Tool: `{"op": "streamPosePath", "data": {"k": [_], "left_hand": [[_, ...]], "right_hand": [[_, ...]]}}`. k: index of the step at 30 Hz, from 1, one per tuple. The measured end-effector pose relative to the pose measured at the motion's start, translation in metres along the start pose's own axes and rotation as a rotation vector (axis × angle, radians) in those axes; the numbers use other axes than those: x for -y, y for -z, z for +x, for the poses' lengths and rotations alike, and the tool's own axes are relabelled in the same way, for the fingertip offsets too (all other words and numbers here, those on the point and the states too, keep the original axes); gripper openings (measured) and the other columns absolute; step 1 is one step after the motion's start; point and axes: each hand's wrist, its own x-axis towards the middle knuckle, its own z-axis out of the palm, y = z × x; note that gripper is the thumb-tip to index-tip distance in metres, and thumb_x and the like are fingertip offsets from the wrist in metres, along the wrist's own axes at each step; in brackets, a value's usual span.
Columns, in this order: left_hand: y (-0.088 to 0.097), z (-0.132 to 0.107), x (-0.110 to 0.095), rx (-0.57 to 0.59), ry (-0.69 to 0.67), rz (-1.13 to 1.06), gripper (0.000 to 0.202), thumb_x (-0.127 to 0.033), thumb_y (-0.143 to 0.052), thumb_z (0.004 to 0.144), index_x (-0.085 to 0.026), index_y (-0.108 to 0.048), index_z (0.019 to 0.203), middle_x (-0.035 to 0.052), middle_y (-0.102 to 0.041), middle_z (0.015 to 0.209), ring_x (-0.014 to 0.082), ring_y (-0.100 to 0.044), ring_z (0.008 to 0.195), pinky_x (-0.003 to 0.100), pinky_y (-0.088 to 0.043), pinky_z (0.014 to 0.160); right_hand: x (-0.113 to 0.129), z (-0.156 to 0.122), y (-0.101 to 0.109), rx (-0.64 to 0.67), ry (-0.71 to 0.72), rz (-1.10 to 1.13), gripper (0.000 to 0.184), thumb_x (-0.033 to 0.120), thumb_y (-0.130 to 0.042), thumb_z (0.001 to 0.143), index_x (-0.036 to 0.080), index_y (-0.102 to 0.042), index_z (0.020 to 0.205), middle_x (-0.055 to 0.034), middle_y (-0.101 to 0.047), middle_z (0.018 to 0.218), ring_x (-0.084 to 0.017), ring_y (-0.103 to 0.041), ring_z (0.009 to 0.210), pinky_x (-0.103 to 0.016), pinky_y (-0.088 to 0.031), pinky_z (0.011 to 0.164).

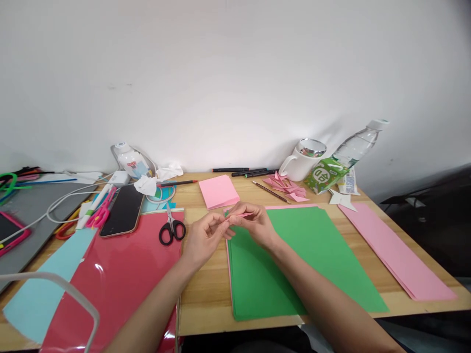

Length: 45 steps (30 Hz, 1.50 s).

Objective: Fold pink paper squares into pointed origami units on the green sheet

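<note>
- Left hand [206,234] and right hand [254,224] met in front of me, fingertips close together, both pinching one small pink paper piece [245,214].
- Position: the piece sat between my hands, right at the fingertips, over the far left corner of the green paper stack [294,264].
- Long axis: ran crosswise, left to right, as far as I could judge; fingers hid most of its outline.
- Nearness: both hands were on it. More pink showed above the right thumb and forefinger, so I put the larger share on that side; the left thumb and forefinger gripped towards its left end.
- Other fingers: loosely curled. Whether any of them bore on the paper, I could not tell.
- Just beyond the fingertips, slightly left: a pink square stack [219,191], flat on the table [205,289].
- Farther right: a heap of folded pink pieces [287,187], with a pencil [271,191] slanting between heap and squares.
- Left of my left hand, not touching it: black-handled scissors [172,229] on a red sheet [125,269], blades pointing away from me.
- Well off to the right: pink strips [397,255], running lengthwise away from me and leaning leftward.
</note>
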Motion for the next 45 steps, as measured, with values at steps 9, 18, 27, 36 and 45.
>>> {"op": "streamPosePath", "data": {"k": [9, 18, 27, 36, 45], "left_hand": [[0.006, 0.005, 0.002, -0.043, 0.164, -0.183, 0.036, -0.041, -0.072, 0.071, -0.012, -0.057, 0.087, 0.0076, -0.072, 0.075, 0.0229, -0.071, 0.066, 0.034, -0.058, 0.059], [0.006, 0.007, 0.002, -0.024, 0.228, -0.218, 0.042, -0.046, -0.074, 0.067, -0.010, -0.064, 0.085, 0.0110, -0.073, 0.080, 0.0228, -0.071, 0.065, 0.034, -0.058, 0.063], [0.008, 0.007, 0.006, -0.026, 0.191, -0.199, 0.036, -0.044, -0.071, 0.071, -0.012, -0.062, 0.083, 0.0089, -0.072, 0.073, 0.0202, -0.069, 0.058, 0.032, -0.056, 0.057], [0.007, 0.005, 0.007, -0.067, 0.112, -0.236, 0.031, -0.040, -0.070, 0.073, -0.012, -0.059, 0.081, 0.0090, -0.073, 0.074, 0.0196, -0.069, 0.057, 0.031, -0.056, 0.054], [0.009, 0.005, 0.006, 0.009, 0.138, -0.345, 0.030, -0.036, -0.074, 0.071, -0.012, -0.060, 0.083, 0.0079, -0.072, 0.070, 0.0181, -0.067, 0.055, 0.028, -0.054, 0.053]], "right_hand": [[-0.007, 0.007, 0.001, -0.147, -0.194, 0.080, 0.023, 0.040, -0.077, 0.066, 0.017, -0.072, 0.067, 0.0001, -0.069, 0.063, -0.010, -0.061, 0.057, -0.024, -0.052, 0.062], [-0.011, 0.005, -0.002, -0.208, -0.170, 0.072, 0.026, 0.034, -0.081, 0.060, 0.021, -0.074, 0.081, 0.0002, -0.071, 0.068, -0.013, -0.063, 0.060, -0.027, -0.052, 0.062], [-0.010, 0.005, 0.001, -0.160, -0.123, -0.015, 0.043, 0.040, -0.076, 0.066, 0.020, -0.070, 0.103, 0.0012, -0.071, 0.066, -0.015, -0.066, 0.059, -0.031, -0.055, 0.065], [0.000, 0.007, 0.004, -0.098, -0.116, 0.032, 0.037, 0.051, -0.064, 0.077, 0.019, -0.070, 0.094, -0.0051, -0.073, 0.081, -0.015, -0.067, 0.063, -0.033, -0.057, 0.066], [0.023, 0.000, 0.014, 0.039, 0.384, -0.658, 0.016, 0.033, -0.063, 0.084, 0.019, -0.069, 0.079, -0.0058, -0.070, 0.075, -0.016, -0.064, 0.068, -0.028, -0.052, 0.062]]}}
